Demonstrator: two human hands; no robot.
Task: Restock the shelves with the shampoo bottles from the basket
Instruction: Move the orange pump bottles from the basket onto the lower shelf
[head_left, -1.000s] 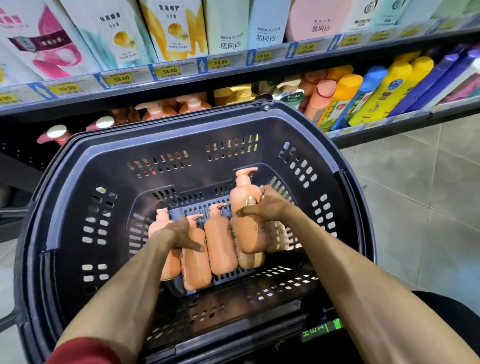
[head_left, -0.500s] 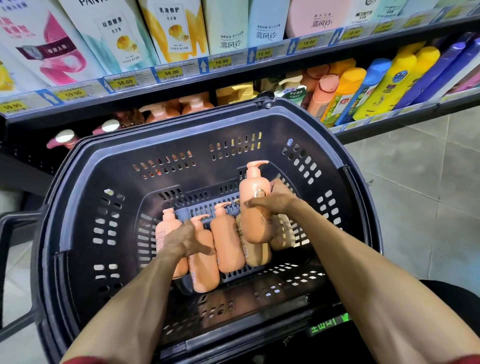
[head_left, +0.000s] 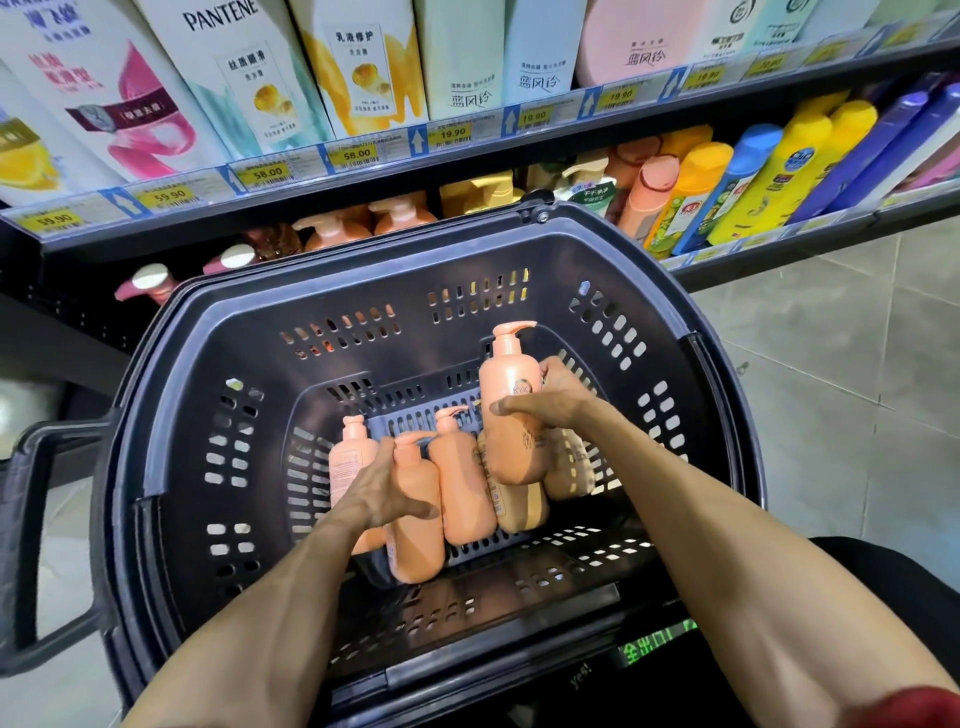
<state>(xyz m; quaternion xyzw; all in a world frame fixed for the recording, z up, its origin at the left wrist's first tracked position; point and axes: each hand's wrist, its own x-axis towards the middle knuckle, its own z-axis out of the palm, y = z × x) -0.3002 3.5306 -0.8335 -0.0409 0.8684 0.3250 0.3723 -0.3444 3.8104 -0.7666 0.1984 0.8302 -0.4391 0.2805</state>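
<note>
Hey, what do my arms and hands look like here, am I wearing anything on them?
Both forearms are bare. The left hand and right hand have no gloves, and no watch or rings show. A red sleeve edge shows on the right arm at the bottom corner.

Peach shampoo bottles (head_left: 464, 478); dark, perhaps navy, perforated basket (head_left: 218, 332).

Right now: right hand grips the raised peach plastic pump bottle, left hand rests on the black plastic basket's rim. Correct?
Not the left hand: the head view shows it down inside the black plastic basket, fingers round a lying peach pump bottle, not on the rim. The right hand does grip the raised peach plastic pump bottle.
</note>
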